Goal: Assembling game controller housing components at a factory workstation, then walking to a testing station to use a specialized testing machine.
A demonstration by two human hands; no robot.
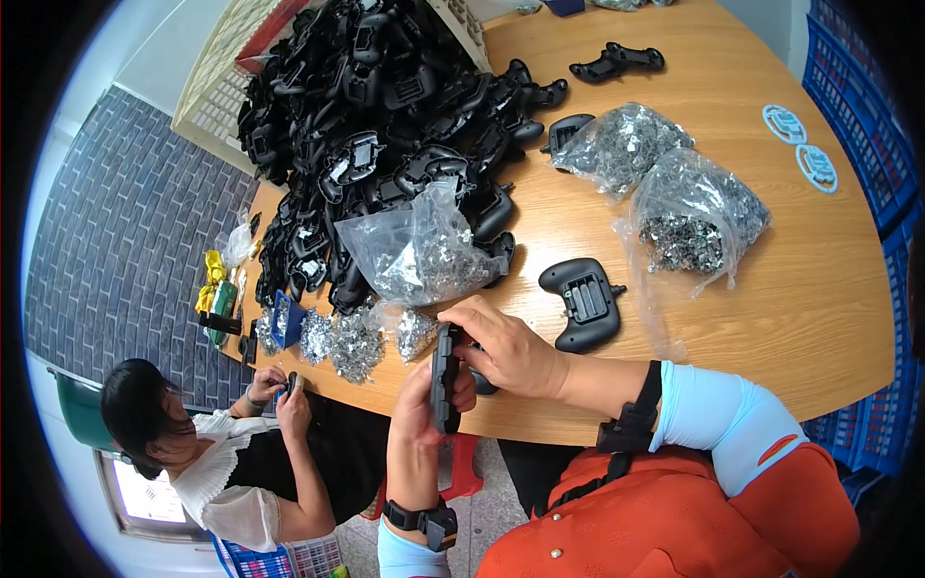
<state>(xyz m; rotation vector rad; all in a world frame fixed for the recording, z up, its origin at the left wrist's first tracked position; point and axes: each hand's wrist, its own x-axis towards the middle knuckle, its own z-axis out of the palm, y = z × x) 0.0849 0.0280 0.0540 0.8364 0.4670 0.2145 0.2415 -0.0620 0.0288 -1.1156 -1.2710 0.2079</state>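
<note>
My left hand (416, 400) is closed around a black game controller part (444, 380), held upright and seen edge-on above the table's near edge. My right hand (511, 352) meets the top of the same part, fingers bent and pressed to its side. Whether a small piece sits under those fingers is hidden. Just past my right hand, a black game controller (582, 304) with an open battery bay lies on the table. Another dark rounded part shows partly beneath my right hand. A small heap of shiny metal pieces (414, 332) lies beyond my left hand.
A big pile of black controller shells (385, 106) spills from a cream crate (217, 96). Clear bags of metal pieces (419, 255) (694, 217) stand on the wooden table (771, 318). At left, a co-worker (251, 453) handles a small dark part. Blue crates (867, 125) line the right side.
</note>
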